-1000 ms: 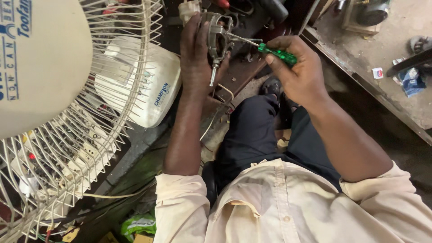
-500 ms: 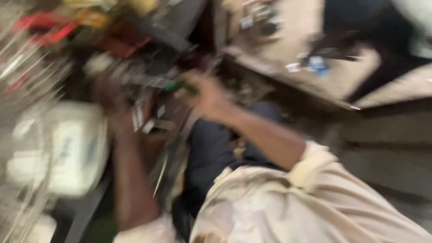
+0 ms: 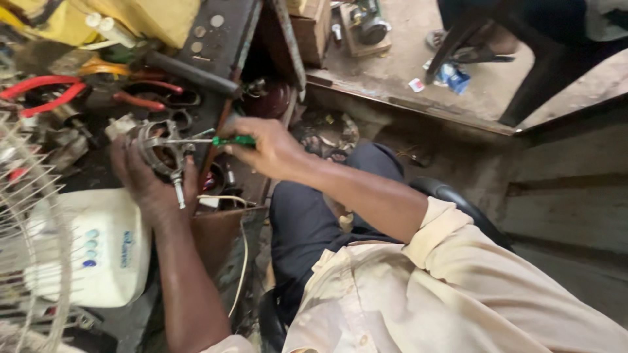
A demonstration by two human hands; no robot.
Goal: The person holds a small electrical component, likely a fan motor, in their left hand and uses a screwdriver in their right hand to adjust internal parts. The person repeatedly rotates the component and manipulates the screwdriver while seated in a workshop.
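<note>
Left hand (image 3: 147,180) cups the motor (image 3: 160,150) from below and behind, fingers wrapped round its body; its shaft (image 3: 178,193) sticks out downward past the palm. Motor sits over the left edge of the cluttered bench, just above the white fan base (image 3: 98,248).

Right hand (image 3: 268,147) is closed on the screwdriver (image 3: 216,140): fingers and thumb pinch the green handle, metal shank runs left and its tip is at the motor's top edge. Whether the tip is seated in a screw can't be told.

Around it: red-handled pliers (image 3: 39,91) upper left among loose tools, a black bar (image 3: 193,75) lying diagonally above the motor, a white wire (image 3: 242,248) hanging down beside the left forearm. Fan guard (image 3: 26,229) fills the left edge, partly over the fan base.

Person wears a cream shirt (image 3: 418,294), sleeve rolled at the right elbow, and dark trousers (image 3: 314,216). Dark chair leg (image 3: 536,78) on the floor upper right.
</note>
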